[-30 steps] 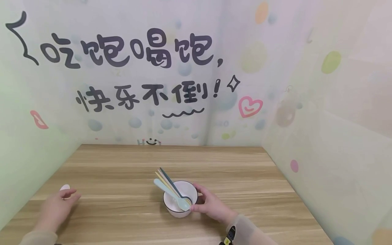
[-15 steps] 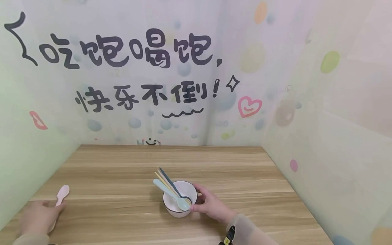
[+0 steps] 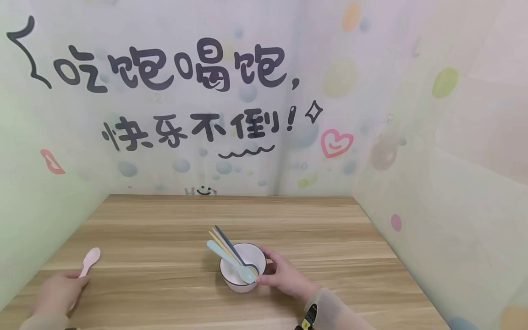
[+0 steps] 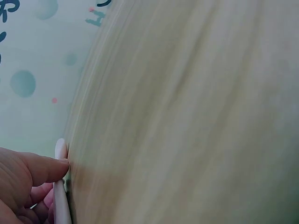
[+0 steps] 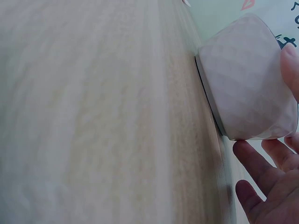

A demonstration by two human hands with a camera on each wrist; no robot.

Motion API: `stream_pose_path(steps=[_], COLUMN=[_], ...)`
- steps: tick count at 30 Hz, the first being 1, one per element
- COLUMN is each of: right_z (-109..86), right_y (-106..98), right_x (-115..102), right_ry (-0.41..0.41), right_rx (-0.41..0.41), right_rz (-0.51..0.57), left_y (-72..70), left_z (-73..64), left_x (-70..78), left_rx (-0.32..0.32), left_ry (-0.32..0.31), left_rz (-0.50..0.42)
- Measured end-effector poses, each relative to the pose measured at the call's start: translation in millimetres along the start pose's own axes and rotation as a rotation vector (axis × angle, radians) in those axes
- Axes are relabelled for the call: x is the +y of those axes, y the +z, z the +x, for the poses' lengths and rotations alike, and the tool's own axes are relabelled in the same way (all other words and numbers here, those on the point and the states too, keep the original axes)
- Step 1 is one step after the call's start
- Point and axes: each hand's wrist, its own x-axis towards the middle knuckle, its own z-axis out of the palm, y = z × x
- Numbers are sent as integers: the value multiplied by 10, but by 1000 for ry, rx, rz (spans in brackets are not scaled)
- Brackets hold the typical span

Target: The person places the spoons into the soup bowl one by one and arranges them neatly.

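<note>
At the table's left, my left hand (image 3: 59,291) pinches a pale pink spoon (image 3: 91,258) by its handle, bowl end pointing away from me. In the left wrist view the thumb (image 4: 49,167) lies across the spoon's handle (image 4: 60,200), low beside the tabletop. My right hand (image 3: 286,277) holds a white bowl (image 3: 238,288) with a dark rim, thumb at the near side and fingers round the far right side. Its faceted outer wall (image 5: 245,79) fills part of the right wrist view. Inside the bowl lean several spoons, among them a light blue spoon (image 3: 224,255) and a dark blue spoon (image 3: 226,240).
The wood-grain table (image 3: 165,229) stretches to a back wall (image 3: 173,101) with black lettering and coloured dots. A side wall (image 3: 462,192) borders it on the right, another (image 3: 33,215) on the left.
My left hand has drawn back toward me and left, uncovering more of the pink spoon, then shifted slightly right with it. The right hand and bowl have stayed put.
</note>
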Motion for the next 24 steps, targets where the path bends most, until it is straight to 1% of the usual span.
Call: stream_pose_path(steps=[4,8,11,15,20,24], right_z=[2,0,-3,-5,-4,-7], right_y=[-6,-2,6,13,13,13], right_x=[13,11,-3,-13,-4,-10], right_ry=[-1,-7,-6,-2,4,2], right_rx=[1,2,2,1,2,2], right_rz=[-1,3,4,6,13,11], left_y=[51,112,159,223,344,438], left_z=[10,24,38,44,56,34], left_x=[45,99,139,220,354,485], left_rx=[-11,-14,-14,-54,-107,-139], left_ry=[12,58,104,143,179,206], left_rz=[-24,-54,-47,-44,-65,-53])
